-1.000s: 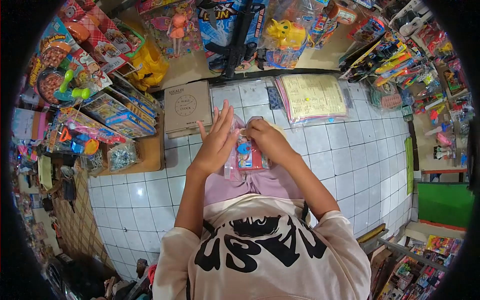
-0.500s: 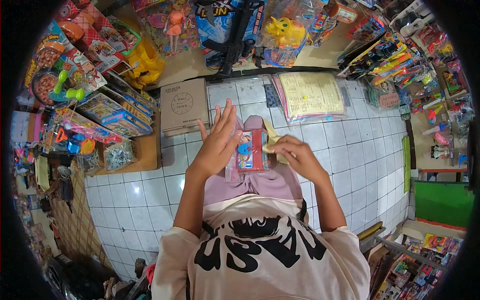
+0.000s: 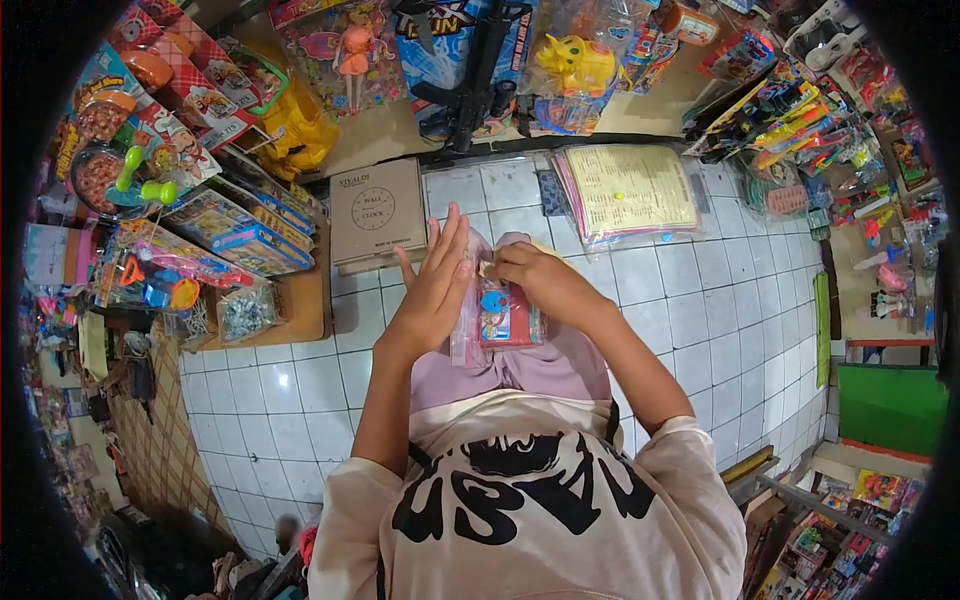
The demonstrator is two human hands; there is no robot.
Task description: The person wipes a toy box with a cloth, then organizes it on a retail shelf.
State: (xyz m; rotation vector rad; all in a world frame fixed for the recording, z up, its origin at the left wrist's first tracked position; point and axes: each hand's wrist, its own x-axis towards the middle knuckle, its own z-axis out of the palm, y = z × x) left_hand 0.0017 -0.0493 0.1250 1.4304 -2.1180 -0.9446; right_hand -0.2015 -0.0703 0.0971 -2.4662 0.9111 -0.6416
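Working well here, I judged, meant steadying the clear plastic [image 3: 463,342] with my left hand [image 3: 428,300] and pressing lightly with my right [image 3: 550,285], so nothing creased. My left fingers were straight, the outermost splayed; my right ones bunched together (whether they pinched anything, I couldn't tell). The red packet [image 3: 510,329] sat on my lap, just below my right fingertips and beside my left hand, boxy and glossy, with a blue disc [image 3: 491,301] on its printed face.

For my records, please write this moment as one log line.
left hand: open, beside red pack | right hand: over pack's far end | pack: on lap
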